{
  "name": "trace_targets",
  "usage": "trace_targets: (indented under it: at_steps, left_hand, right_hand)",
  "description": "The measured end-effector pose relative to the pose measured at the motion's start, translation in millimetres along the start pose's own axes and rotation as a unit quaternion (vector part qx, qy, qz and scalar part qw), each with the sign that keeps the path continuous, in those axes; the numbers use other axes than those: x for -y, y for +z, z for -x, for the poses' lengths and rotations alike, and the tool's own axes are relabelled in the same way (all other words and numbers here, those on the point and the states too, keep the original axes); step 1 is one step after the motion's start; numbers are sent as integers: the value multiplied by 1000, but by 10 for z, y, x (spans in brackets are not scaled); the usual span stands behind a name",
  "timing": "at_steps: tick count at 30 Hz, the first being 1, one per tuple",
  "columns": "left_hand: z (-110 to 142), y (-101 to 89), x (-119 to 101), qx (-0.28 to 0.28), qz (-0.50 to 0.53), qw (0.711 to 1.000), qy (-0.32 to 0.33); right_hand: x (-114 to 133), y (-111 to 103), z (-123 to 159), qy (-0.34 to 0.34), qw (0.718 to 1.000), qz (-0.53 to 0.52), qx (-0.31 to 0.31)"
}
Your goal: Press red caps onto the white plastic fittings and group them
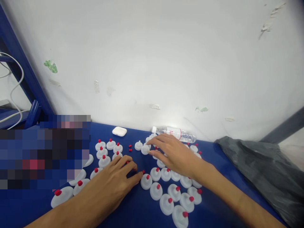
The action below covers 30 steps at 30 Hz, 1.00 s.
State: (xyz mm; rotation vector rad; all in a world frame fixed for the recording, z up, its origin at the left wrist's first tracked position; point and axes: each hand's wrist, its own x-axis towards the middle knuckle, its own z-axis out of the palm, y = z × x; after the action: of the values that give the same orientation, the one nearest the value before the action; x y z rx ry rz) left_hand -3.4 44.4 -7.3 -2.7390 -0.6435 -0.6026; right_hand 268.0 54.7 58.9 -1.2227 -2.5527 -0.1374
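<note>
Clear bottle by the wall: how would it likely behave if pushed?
The clear bottle would probably roll, since it lies on its side and looks round, though the wall behind should limit it that way. Its thin-looking, see-through sides suggest it may flex when squeezed. I can't tell whether it holds liquid, so its weight is uncertain.

A clear bottle (174,133) is laid on its side near the wall (152,63). A small white case (119,131) and dark grey sheeting (263,171) can be seen.
</note>
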Motion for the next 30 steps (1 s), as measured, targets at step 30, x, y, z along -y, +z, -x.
trace_targets:
  at_steps: [30]
  left_hand:
    - [-92, -226, -113, -7, 83, 993, -83]
  right_hand:
    - [130, 155, -4, -19, 1000, -6, 4]
